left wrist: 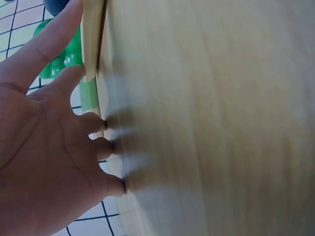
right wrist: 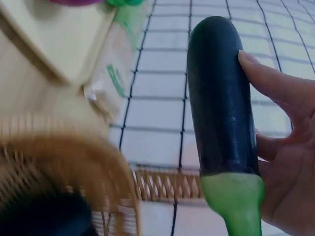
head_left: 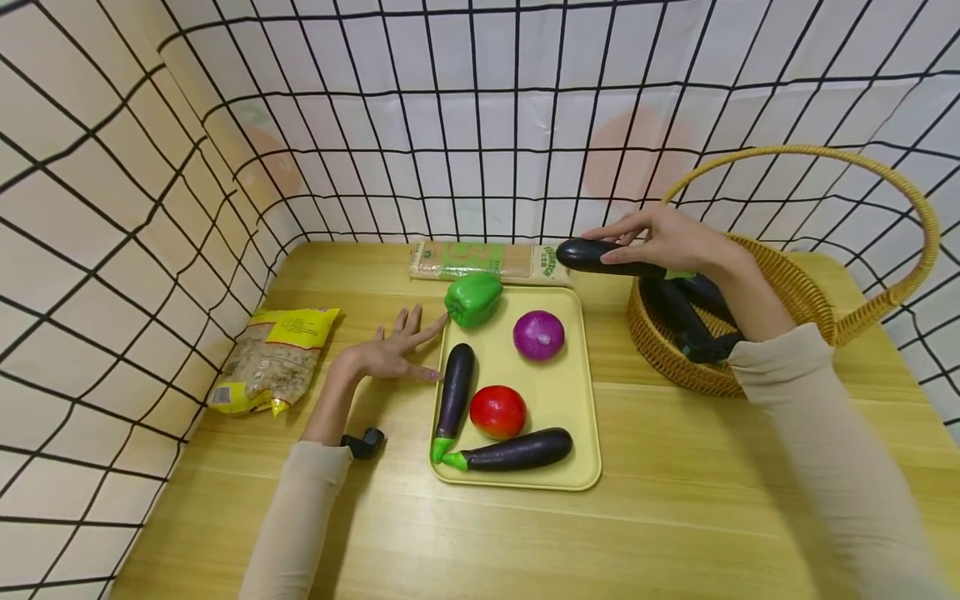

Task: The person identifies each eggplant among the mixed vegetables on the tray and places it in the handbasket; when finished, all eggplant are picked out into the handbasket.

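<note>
My right hand (head_left: pixel 667 242) holds an eggplant (head_left: pixel 592 255) in the air between the wicker basket and the tray; its green stem end shows in the right wrist view. At the left edge of the yellow tray (head_left: pixel 555 400), my left hand (head_left: pixel 397 346) is spread, fingertips at the table and the tray's rim. On the tray are a green bell pepper (head_left: pixel 473 300), a purple onion (head_left: pixel 538 336), a red tomato (head_left: pixel 498 412), an upright-lying eggplant (head_left: pixel 455 392) along the left side and another eggplant (head_left: pixel 517 450) along the front.
The wicker basket (head_left: pixel 682 367) with a tall handle stands at the right, dark eggplant (head_left: pixel 708 296) inside. A noodle packet (head_left: pixel 487 261) lies behind the tray, and a yellow-and-clear bag (head_left: pixel 273 358) sits left. Black wire grid (head_left: pixel 517 150) walls surround the table.
</note>
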Demonstrator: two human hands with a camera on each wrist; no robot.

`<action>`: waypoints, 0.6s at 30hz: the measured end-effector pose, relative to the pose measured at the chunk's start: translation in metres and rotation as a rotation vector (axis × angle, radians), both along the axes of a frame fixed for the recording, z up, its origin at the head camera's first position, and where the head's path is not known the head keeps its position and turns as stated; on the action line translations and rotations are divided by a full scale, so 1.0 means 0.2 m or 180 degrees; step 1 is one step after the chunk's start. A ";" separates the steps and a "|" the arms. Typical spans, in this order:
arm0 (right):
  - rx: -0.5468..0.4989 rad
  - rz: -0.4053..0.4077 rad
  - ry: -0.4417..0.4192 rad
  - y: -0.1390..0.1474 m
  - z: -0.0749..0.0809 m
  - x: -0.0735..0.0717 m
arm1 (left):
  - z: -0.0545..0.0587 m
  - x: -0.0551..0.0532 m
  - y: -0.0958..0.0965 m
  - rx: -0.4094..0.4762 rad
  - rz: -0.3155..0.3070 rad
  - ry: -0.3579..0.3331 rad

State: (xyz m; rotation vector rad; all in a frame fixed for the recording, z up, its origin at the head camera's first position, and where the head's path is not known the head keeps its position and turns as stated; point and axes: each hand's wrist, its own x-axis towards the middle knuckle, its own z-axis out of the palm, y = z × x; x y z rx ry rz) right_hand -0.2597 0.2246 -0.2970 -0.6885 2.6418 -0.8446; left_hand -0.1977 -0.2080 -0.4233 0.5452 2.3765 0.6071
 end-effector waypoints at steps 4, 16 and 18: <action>0.0108 -0.0039 0.0023 0.12 0.03 0.03 | 0.00 0.00 0.00 -0.0008 0.0002 -0.0002; 0.0399 -0.0257 -0.0036 0.51 0.07 0.07 | -0.01 0.00 0.00 0.0022 0.0001 0.0003; 0.0410 -0.0329 -0.0109 0.56 0.06 0.06 | -0.01 0.00 -0.01 0.0018 0.0003 0.0015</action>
